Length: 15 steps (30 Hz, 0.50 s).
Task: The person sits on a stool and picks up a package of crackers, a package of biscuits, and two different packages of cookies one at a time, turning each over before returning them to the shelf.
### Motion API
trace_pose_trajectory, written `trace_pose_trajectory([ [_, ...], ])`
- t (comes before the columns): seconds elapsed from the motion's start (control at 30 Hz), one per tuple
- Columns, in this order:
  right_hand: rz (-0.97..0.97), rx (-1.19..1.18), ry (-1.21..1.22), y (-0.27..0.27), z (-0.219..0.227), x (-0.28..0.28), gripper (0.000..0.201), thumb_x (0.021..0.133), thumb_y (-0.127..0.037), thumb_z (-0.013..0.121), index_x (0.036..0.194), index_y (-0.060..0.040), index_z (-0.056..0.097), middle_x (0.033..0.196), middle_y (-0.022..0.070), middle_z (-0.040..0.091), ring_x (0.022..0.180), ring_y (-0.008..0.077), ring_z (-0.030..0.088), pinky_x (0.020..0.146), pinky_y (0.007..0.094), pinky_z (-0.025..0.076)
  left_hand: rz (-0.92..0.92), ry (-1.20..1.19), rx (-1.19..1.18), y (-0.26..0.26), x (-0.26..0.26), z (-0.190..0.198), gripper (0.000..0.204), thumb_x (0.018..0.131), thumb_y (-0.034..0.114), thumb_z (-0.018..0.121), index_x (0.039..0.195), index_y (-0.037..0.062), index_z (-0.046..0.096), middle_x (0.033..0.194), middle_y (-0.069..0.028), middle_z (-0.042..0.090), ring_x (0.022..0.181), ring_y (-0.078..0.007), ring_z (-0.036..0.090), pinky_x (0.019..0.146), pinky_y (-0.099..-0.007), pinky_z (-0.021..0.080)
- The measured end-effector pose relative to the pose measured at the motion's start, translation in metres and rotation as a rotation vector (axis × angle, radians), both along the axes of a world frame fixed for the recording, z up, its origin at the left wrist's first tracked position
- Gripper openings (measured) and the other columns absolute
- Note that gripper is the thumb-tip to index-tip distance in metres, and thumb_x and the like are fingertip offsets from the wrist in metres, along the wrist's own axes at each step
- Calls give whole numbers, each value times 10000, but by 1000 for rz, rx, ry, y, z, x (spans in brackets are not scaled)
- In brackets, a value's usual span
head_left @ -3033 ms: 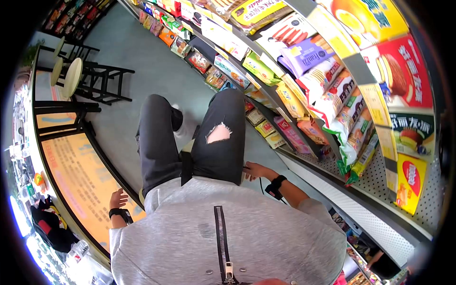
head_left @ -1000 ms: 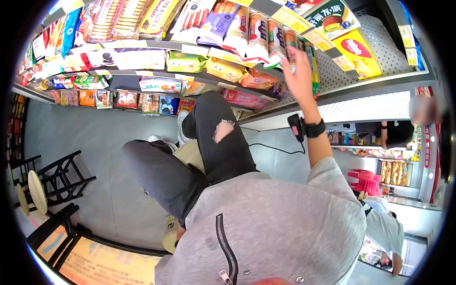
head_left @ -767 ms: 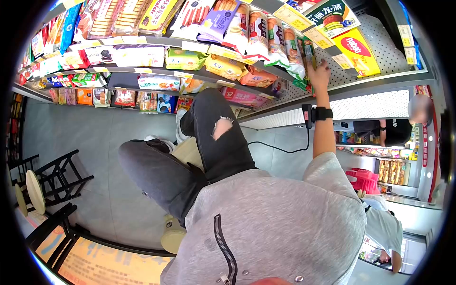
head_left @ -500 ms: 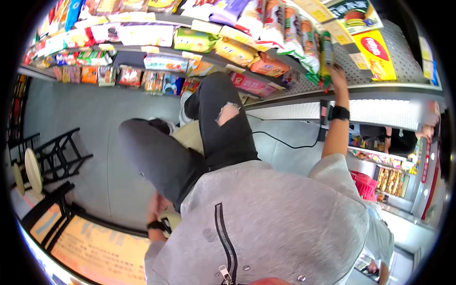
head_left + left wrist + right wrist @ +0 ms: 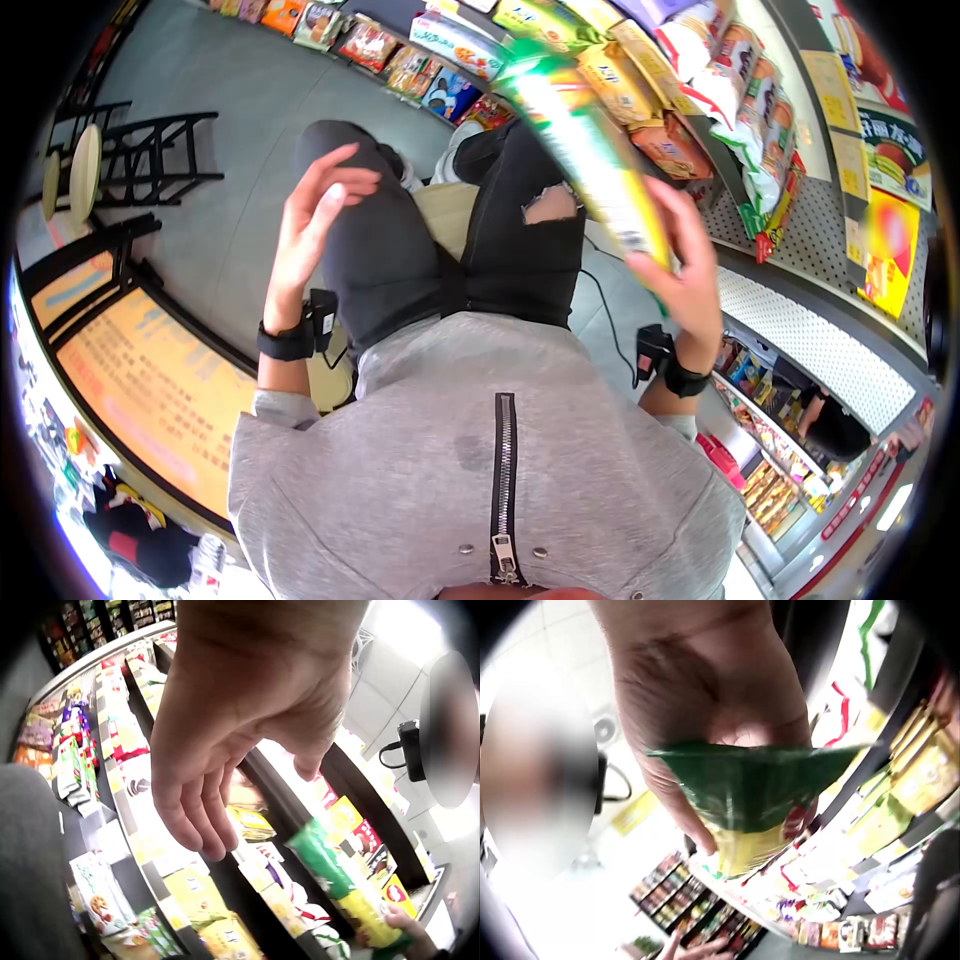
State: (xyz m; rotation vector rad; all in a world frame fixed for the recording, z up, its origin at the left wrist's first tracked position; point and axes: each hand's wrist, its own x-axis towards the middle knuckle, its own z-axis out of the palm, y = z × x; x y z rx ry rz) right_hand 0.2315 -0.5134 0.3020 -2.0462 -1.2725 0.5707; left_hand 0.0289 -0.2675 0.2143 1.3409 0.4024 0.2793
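Observation:
My right hand (image 5: 690,270) grips a long, slim snack packet (image 5: 590,150) with green ends and a yellow middle. It is held slanting above the right thigh, away from the shelf, and blurs in the head view. In the right wrist view the packet's dark green crimped end (image 5: 750,761) spreads out below the palm. My left hand (image 5: 315,215) is raised above the left thigh, fingers loosely bent and holding nothing. The left wrist view shows that hand's relaxed fingers (image 5: 199,814), apart from the packet (image 5: 330,862) at lower right.
Shelves with rolls of biscuits (image 5: 765,130), yellow packs (image 5: 615,85) and boxes (image 5: 895,165) run along the right. Black stools (image 5: 150,155) and an orange-topped table (image 5: 150,390) stand at the left. A thin cable (image 5: 612,320) hangs beside the right wrist.
My right hand has taken the green and yellow packet from the shelf's right end and brought it over my lap. My left hand has come up from beside the thigh. The head view has turned.

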Motion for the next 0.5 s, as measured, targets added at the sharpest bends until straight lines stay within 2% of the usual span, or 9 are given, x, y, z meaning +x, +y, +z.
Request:
trace_pose_trajectory([
  [0.03, 103, -6, -93, 22, 0, -9, 585, 642, -45, 645, 1181, -81, 422, 975, 99, 463, 891, 227, 502, 755, 306, 414, -11, -69, -116, -4, 0, 4, 531, 866, 333, 432, 1238, -26, 309, 1002, -153, 551, 926, -209, 544, 800, -301, 414],
  [0.07, 170, -36, -111, 38, 0, -16, 592, 629, -23, 644, 1175, -94, 428, 964, 97, 450, 880, 237, 495, 735, 314, 419, -4, -111, -223, -4, -5, -9, 554, 869, 325, 434, 1258, -29, 261, 1017, -174, 538, 931, -219, 545, 774, -298, 432],
  [0.1, 237, -63, -130, 50, -4, -22, 601, 615, -1, 643, 1169, -106, 434, 953, 94, 438, 869, 248, 488, 715, 322, 424, 164, -95, -298, -9, -5, -8, 478, 871, 300, 439, 1209, -20, 334, 987, -159, 551, 884, -205, 564, 712, -277, 461],
  [0.13, 280, -2, -230, 59, -12, -26, 610, 605, -12, 655, 1165, -118, 438, 934, 84, 437, 844, 233, 494, 686, 340, 428, 226, -41, -320, -7, -6, -7, 431, 870, 283, 446, 1171, -16, 369, 969, -145, 558, 852, -195, 572, 687, -271, 470],
  [0.2, 294, 31, -280, 74, -19, -29, 615, 608, -21, 660, 1171, -128, 437, 964, 82, 446, 852, 232, 498, 704, 340, 427, 306, -10, -377, 3, -11, -10, 317, 865, 234, 467, 1074, -3, 444, 927, -105, 573, 769, -165, 585, 648, -271, 486],
  [0.37, 241, 100, -289, 90, -35, -12, 597, 617, -53, 668, 1167, -116, 445, 1035, 94, 472, 914, 268, 485, 772, 343, 402, 563, -173, -288, 10, -9, -15, 282, 860, 180, 452, 1060, -19, 447, 957, -128, 570, 796, -174, 584, 679, -300, 492],
  [0.4, 209, 117, -267, 90, -36, -7, 588, 619, -80, 677, 1160, -102, 447, 1041, 101, 487, 925, 284, 478, 802, 348, 384, 581, -194, -314, 16, -10, -20, 279, 860, 185, 447, 1044, -24, 455, 957, -132, 572, 798, -182, 586, 690, -310, 491],
  [0.5, 192, 120, -239, 94, -34, 3, 555, 623, -111, 682, 1127, -71, 454, 986, 103, 513, 916, 269, 480, 788, 362, 385, 574, -239, -346, 29, -12, -22, 281, 857, 199, 439, 1012, -34, 471, 961, -143, 574, 820, -197, 587, 724, -330, 485],
])
